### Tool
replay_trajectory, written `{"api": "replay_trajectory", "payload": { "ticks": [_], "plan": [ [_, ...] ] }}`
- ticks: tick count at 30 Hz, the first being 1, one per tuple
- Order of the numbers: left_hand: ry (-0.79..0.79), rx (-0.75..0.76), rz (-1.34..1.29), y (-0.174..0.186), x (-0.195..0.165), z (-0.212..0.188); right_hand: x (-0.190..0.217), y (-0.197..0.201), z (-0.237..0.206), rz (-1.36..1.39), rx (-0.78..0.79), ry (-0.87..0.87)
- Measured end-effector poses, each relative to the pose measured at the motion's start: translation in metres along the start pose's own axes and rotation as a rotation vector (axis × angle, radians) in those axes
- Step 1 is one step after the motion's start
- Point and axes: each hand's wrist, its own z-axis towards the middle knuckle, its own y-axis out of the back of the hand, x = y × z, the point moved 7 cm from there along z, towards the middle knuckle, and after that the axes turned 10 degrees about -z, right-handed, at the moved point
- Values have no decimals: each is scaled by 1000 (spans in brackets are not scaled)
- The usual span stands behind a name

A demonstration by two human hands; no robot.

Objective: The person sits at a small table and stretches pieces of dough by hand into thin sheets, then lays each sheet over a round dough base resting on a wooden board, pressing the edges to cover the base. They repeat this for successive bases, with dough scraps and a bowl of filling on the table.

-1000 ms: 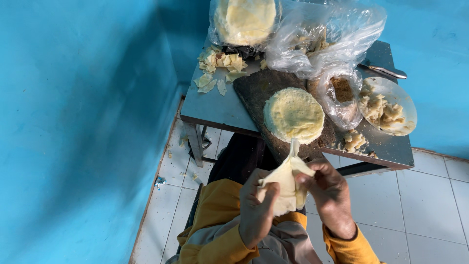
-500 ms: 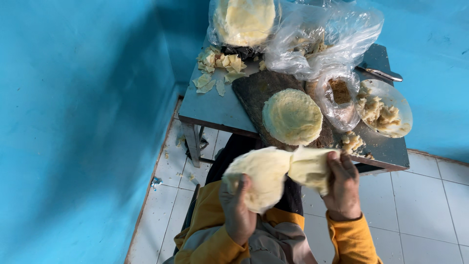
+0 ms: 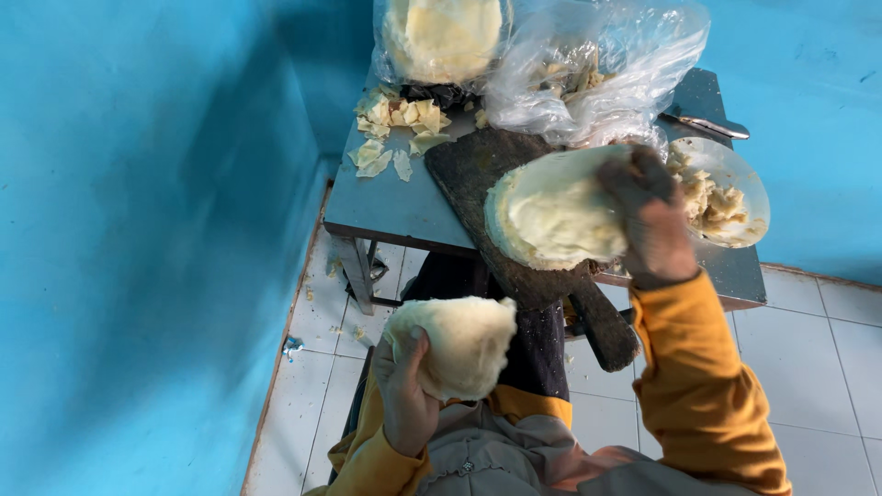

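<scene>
Filling the left half of the view, a bright blue wall (image 3: 138, 239) meets a floor of pale tiles (image 3: 854, 367), and more blue wall rises behind a small grey metal table (image 3: 386, 202). Across the table lies a dark wooden board (image 3: 478, 174) with a handle that juts over the near edge. Behind it sit two clear plastic bags: a crumpled one (image 3: 597, 64) with pale scraps inside and a fuller one (image 3: 441, 37) packed with creamy dough. A clear bowl (image 3: 749, 184) of pale lumps stands at the right end, a metal knife (image 3: 707, 121) beyond it, and loose dough trimmings (image 3: 395, 129) litter the far left corner.

In an orange sleeve, the right hand (image 3: 648, 216) reaches forward, fingers closed on the edge of a flat round dough sheet (image 3: 551, 216) that rests on a stack on the board. Drawn back near the body, the left hand (image 3: 404, 395) cups a second, folded dough piece (image 3: 459, 344) from below, thumb pressed against it, well apart from the table.
</scene>
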Motion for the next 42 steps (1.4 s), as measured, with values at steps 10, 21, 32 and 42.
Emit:
{"api": "replay_trajectory", "payload": {
  "ticks": [10,21,32,42],
  "plan": [
    [77,-82,9,1,-5,3,-70,-2,32,-370,77,-14],
    [124,-50,-2,-11,6,-4,-59,1,20,-500,163,-39],
    [159,-26,19,-21,12,-8,6,-26,-8,-1038,57,472],
    [180,1,40,-36,10,-12,-5,-96,9,-998,286,642]
  ]
}}
